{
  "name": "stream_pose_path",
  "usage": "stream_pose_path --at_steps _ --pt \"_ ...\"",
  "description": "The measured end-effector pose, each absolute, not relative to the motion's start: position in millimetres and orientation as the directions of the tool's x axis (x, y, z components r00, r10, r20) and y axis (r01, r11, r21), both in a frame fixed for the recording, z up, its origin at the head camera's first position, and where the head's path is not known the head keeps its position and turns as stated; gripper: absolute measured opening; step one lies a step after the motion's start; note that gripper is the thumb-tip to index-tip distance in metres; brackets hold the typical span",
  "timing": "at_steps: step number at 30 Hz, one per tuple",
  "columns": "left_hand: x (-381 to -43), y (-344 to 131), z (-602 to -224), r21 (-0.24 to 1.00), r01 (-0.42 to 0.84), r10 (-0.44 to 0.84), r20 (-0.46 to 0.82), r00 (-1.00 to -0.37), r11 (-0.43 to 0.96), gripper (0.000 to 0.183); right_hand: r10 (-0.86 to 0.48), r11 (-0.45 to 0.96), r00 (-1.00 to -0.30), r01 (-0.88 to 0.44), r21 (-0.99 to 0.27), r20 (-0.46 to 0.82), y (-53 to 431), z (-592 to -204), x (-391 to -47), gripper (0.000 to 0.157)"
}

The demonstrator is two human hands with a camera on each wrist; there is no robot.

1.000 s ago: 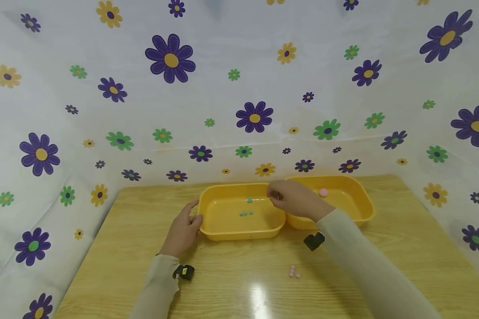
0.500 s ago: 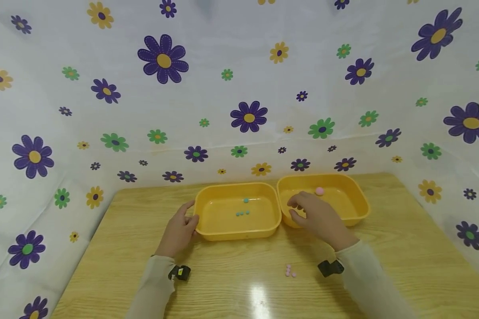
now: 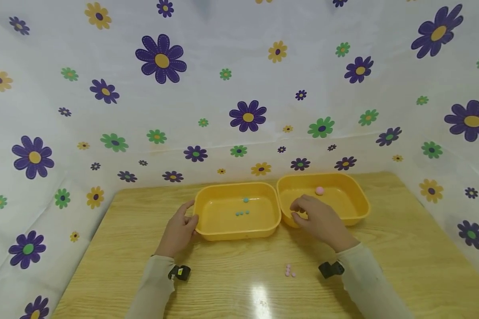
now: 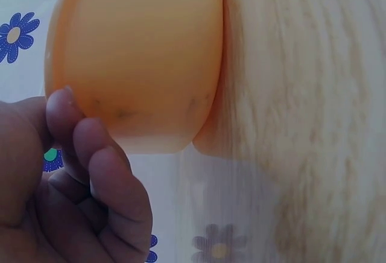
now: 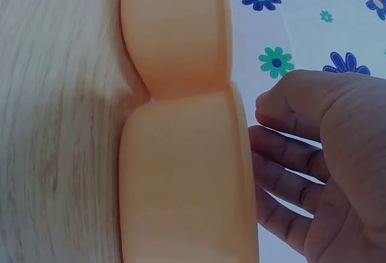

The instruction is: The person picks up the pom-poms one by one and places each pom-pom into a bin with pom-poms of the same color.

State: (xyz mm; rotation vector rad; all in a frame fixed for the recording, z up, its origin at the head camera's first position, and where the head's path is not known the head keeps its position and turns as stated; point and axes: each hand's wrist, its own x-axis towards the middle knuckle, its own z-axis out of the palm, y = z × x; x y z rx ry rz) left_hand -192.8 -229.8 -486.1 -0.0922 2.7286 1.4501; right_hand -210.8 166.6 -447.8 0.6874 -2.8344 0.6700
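My left hand [image 3: 177,232] grips the left end of a yellow plastic tray [image 3: 237,235], thumb and fingertips at its rim. The left wrist view shows those fingers [image 4: 114,181] curled against the tray's end wall [image 4: 145,52]. Inside this tray lie a larger teal ball [image 3: 245,200] and a short row of small teal balls [image 3: 241,213]. My right hand [image 3: 321,221] hovers over the front rim of a second yellow tray [image 3: 359,212], fingers loosely bent and apart from the thumb, holding nothing. A pink ball [image 3: 319,191] lies toward the back of that tray.
Several small pink balls [image 3: 289,271] lie clustered on the wooden table [image 3: 223,274] in front of the trays. The two trays stand side by side near the table's back edge. A white flowered cloth [image 3: 207,79] encloses the back and sides.
My right hand has moved from above the left tray's right end rightward to the right tray's front rim, its fingers loosening. The left hand keeps its place on the left tray.
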Motion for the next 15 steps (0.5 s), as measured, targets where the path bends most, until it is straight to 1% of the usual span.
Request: stream_pose_path --at_steps 15 --pt "-194.0 -230.3 -487.9 0.835 -0.075 -0.020 -0.076 -0.997 0.545 0.055 -0.417 0.797 -0.875 -0.482 -0.362 0.247 171.8 -452.1 -214.0 0.005"
